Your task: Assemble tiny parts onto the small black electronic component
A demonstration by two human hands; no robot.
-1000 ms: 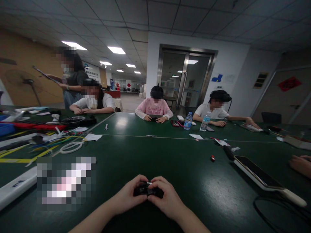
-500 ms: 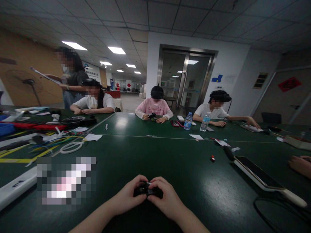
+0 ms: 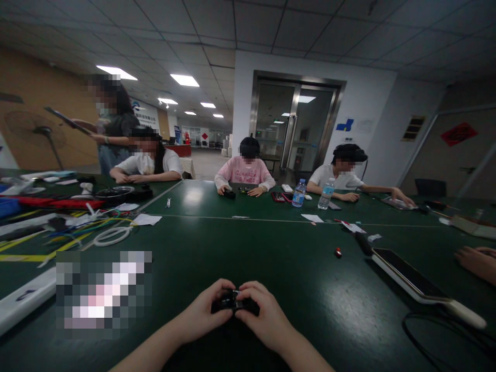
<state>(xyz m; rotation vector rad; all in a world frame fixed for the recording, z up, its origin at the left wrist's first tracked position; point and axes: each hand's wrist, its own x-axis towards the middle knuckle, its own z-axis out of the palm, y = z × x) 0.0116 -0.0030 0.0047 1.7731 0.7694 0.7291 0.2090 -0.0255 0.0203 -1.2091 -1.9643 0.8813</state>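
Note:
My left hand (image 3: 204,310) and my right hand (image 3: 264,311) meet low in the middle of the view, just over the green table (image 3: 186,258). Between them they grip a small glossy black plastic device (image 3: 230,299), the left on one end and the right on the other. Thumbs press its near side while the fingers curl over the far side. A small light spot shows on top, near my right fingertips. My palms and fingers hide much of the device, so its exact kind is unclear.
A phone-like device (image 3: 411,274) with a white handle lies at right, near a black cable (image 3: 406,336) and a small red object (image 3: 338,252). Wires (image 3: 112,236) and a white strip (image 3: 27,299) lie left. Two bottles (image 3: 298,193) stand farther back. Co-workers sit around the table.
My hands keep the same grip on the black device. Across the table, the co-worker in pink has lowered a dark object to the tabletop. The standing person's held sheet or board has tilted.

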